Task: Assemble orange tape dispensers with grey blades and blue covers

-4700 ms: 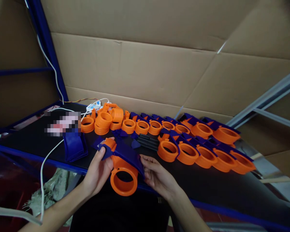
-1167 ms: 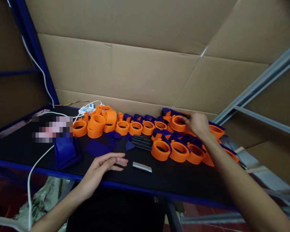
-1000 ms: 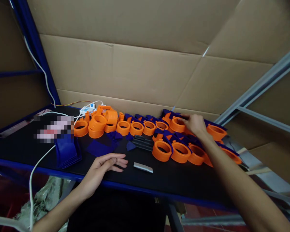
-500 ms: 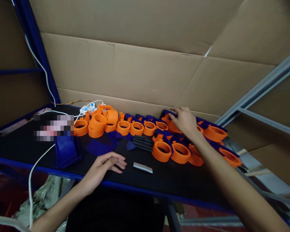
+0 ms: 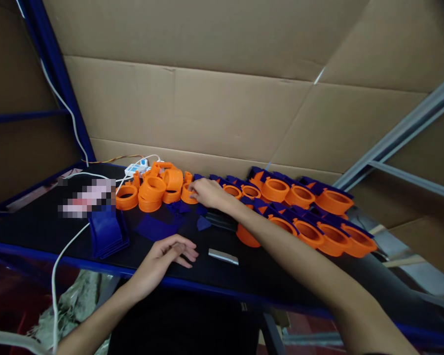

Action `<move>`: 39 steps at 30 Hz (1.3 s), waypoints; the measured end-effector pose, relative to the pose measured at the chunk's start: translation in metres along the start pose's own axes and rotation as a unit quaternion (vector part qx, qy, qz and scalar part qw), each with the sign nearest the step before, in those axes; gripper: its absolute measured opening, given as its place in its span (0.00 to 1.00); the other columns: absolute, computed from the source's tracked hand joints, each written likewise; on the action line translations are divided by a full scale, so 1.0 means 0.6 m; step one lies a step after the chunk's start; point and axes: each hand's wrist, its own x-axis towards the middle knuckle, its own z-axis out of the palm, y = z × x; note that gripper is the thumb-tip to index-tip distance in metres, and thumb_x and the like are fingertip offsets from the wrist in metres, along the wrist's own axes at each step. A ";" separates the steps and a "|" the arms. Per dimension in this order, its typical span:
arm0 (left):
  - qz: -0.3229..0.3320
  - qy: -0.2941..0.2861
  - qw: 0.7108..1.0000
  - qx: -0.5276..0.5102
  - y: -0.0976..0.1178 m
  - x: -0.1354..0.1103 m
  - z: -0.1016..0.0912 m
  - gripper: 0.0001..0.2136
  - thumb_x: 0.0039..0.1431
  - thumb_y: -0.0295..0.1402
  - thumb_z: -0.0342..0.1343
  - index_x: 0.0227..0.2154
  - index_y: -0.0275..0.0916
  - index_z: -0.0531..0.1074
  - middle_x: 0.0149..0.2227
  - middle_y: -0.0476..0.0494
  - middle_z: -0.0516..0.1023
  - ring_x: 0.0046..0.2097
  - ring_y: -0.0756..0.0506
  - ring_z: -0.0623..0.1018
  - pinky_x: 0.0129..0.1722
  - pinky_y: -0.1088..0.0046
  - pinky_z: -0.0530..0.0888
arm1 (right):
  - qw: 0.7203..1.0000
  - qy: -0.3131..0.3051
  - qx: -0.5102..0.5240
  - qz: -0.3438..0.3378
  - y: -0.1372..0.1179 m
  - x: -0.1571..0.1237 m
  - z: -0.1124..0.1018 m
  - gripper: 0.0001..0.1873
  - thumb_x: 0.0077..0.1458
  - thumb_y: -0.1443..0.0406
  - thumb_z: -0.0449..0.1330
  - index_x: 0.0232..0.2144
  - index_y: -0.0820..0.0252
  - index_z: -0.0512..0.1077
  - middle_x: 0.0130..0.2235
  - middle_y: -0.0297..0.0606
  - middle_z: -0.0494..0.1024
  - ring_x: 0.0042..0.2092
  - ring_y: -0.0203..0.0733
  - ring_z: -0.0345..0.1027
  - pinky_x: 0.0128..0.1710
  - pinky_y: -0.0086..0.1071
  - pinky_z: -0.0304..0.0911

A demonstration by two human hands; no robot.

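My right hand (image 5: 210, 194) reaches to the back row, its fingers bent down over the right rim of an orange ring (image 5: 188, 195). That ring still stands on the table, and part of the grip is hidden behind my fingers. Loosely curled and holding nothing, my left hand (image 5: 173, 250) rests near the front edge. To its right lies a short, flat silver bar (image 5: 223, 256). Dark blue flat pieces (image 5: 154, 227) lie just beyond the left hand. Black ribbed strips (image 5: 220, 220) sit partly beneath my right forearm.
Several orange rings with dark blue backs (image 5: 335, 201) fill the right side in rows. Plain orange rings (image 5: 150, 197) are piled at back left. Curved blue plates (image 5: 105, 231) stand stacked at left, near a white cable (image 5: 61, 261) and a power strip (image 5: 133, 169). Cardboard (image 5: 192, 108) walls the back.
My right hand has swept left from the right-hand rings to the orange ring in the back row. My left hand has hardly moved. The view has shifted slightly.
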 end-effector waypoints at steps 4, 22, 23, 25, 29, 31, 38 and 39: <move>-0.001 0.003 1.000 -0.007 0.002 0.001 0.002 0.15 0.64 0.42 0.55 0.41 0.36 0.79 0.37 0.36 0.82 0.39 0.41 0.81 0.41 0.63 0.78 | 0.999 0.034 0.027 0.031 0.021 -0.003 -0.013 0.12 0.62 0.64 0.60 0.47 0.59 0.75 0.47 0.45 0.81 0.47 0.46 0.74 0.42 0.31 0.62; 0.079 0.065 0.959 -0.266 0.008 0.007 0.013 0.24 0.63 0.44 0.53 0.59 0.39 0.68 0.61 0.34 0.71 0.62 0.34 0.70 0.58 0.53 0.69 | 0.943 0.040 0.328 -0.045 -0.138 -0.269 -0.095 0.05 0.62 0.62 0.61 0.36 0.57 0.74 0.32 0.32 0.79 0.31 0.34 0.71 0.31 0.26 0.64; 0.069 0.076 0.959 -0.264 0.010 0.005 0.014 0.24 0.63 0.43 0.54 0.59 0.38 0.68 0.59 0.34 0.74 0.59 0.34 0.73 0.55 0.56 0.72 | 0.938 0.002 0.337 -0.075 -0.153 -0.285 -0.089 0.04 0.61 0.62 0.62 0.36 0.57 0.75 0.32 0.31 0.79 0.31 0.33 0.72 0.32 0.25 0.65; 0.034 0.096 0.964 -0.245 0.012 -0.001 0.012 0.24 0.62 0.41 0.56 0.59 0.37 0.68 0.49 0.33 0.81 0.48 0.37 0.81 0.45 0.62 0.78 | 0.930 -0.042 0.342 -0.126 -0.165 -0.308 -0.075 0.05 0.61 0.63 0.63 0.39 0.55 0.76 0.35 0.32 0.81 0.34 0.35 0.75 0.36 0.26 0.68; -0.016 0.118 0.970 -0.211 0.017 -0.003 0.002 0.23 0.60 0.41 0.59 0.56 0.34 0.70 0.35 0.36 0.85 0.32 0.43 0.83 0.32 0.72 0.78 | 0.968 0.050 0.238 -0.057 -0.129 -0.326 -0.036 0.16 0.63 0.62 0.60 0.53 0.51 0.73 0.49 0.38 0.81 0.48 0.43 0.77 0.45 0.34 0.71; -0.025 0.119 0.973 -0.198 0.020 0.001 -0.001 0.21 0.59 0.39 0.61 0.52 0.34 0.72 0.41 0.34 0.84 0.31 0.45 0.83 0.30 0.73 0.78 | 0.988 0.086 0.127 0.014 -0.104 -0.330 -0.010 0.16 0.62 0.63 0.60 0.51 0.54 0.75 0.48 0.42 0.81 0.46 0.47 0.78 0.42 0.37 0.72; -0.041 0.043 0.991 -0.119 0.016 0.007 0.005 0.18 0.57 0.37 0.62 0.49 0.35 0.73 0.57 0.29 0.75 0.31 0.44 0.84 0.31 0.71 0.80 | 0.994 0.100 0.020 0.043 -0.088 -0.339 0.045 0.11 0.63 0.68 0.55 0.40 0.55 0.78 0.36 0.41 0.82 0.36 0.43 0.77 0.30 0.30 0.68; -0.040 0.037 0.992 -0.111 0.014 0.007 0.006 0.18 0.57 0.37 0.62 0.49 0.36 0.73 0.58 0.29 0.74 0.31 0.44 0.84 0.31 0.70 0.80 | 0.994 0.102 0.020 0.044 -0.090 -0.340 0.046 0.11 0.63 0.68 0.54 0.40 0.56 0.77 0.36 0.41 0.82 0.36 0.43 0.77 0.30 0.30 0.68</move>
